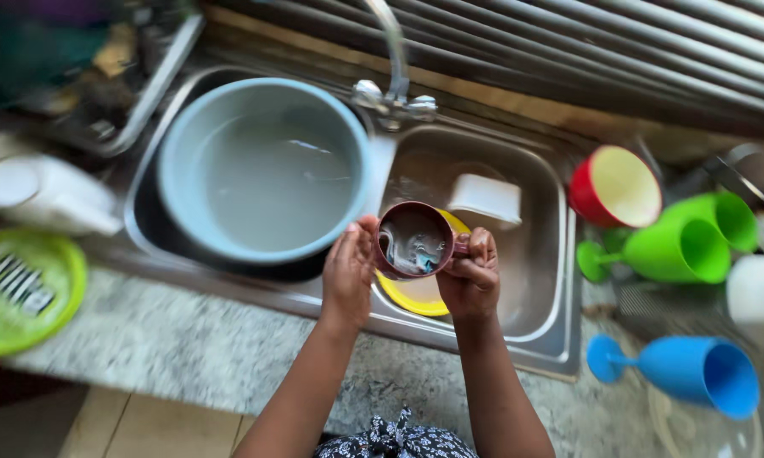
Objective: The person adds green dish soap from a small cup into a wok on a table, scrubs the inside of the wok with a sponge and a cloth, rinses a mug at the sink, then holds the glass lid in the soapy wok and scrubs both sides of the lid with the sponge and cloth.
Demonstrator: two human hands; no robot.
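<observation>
Over the right basin of a steel sink (543,254) I hold a dark red mug (414,241) with soapy foam and something blue inside it. My right hand (471,276) grips the mug by its handle side. My left hand (348,271) presses against the mug's left wall, fingers up at the rim. Under the mug lies a yellow plate (420,295), partly hidden by it. A white rectangular container (485,198) sits further back in the same basin.
A large grey-blue basin of water (263,170) fills the left sink, under the tap (392,59). To the right lie a red cup (615,188), green goblets (683,246) and a blue goblet (696,373). A green plate (26,293) and a white jug (47,195) are at left.
</observation>
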